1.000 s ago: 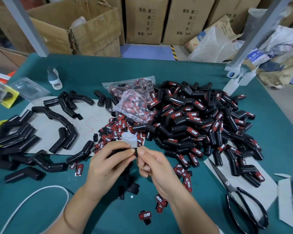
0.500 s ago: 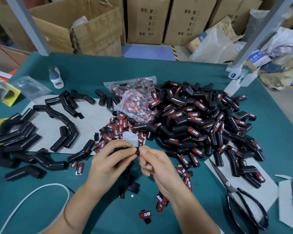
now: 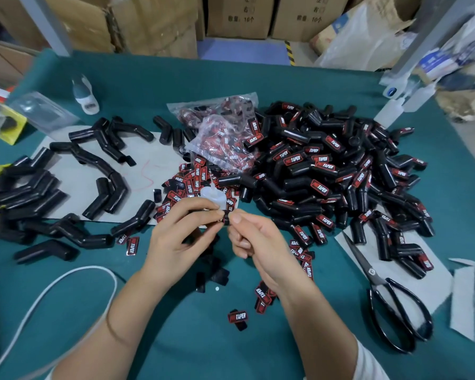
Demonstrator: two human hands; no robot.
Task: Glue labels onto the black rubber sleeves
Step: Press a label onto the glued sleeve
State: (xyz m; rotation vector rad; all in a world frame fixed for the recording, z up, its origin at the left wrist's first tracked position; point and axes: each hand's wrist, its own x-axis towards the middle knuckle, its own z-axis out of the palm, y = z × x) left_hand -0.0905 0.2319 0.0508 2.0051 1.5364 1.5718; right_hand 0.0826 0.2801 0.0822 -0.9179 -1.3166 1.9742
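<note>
Head view: left hand (image 3: 180, 237) and right hand (image 3: 254, 244) meet above the green table (image 3: 299, 86), fingers (image 3: 200, 215) of both pinching one small black label (image 3: 226, 217) between them. Labelled black rubber sleeves (image 3: 327, 171) are heaped right; unlabelled sleeves (image 3: 104, 193) lie left. A glue bottle (image 3: 214, 195) stands just behind the hands.

Both forearms bare; thin band on left wrist (image 3: 115, 329); white short sleeve (image 3: 368, 363) at right upper arm
</note>
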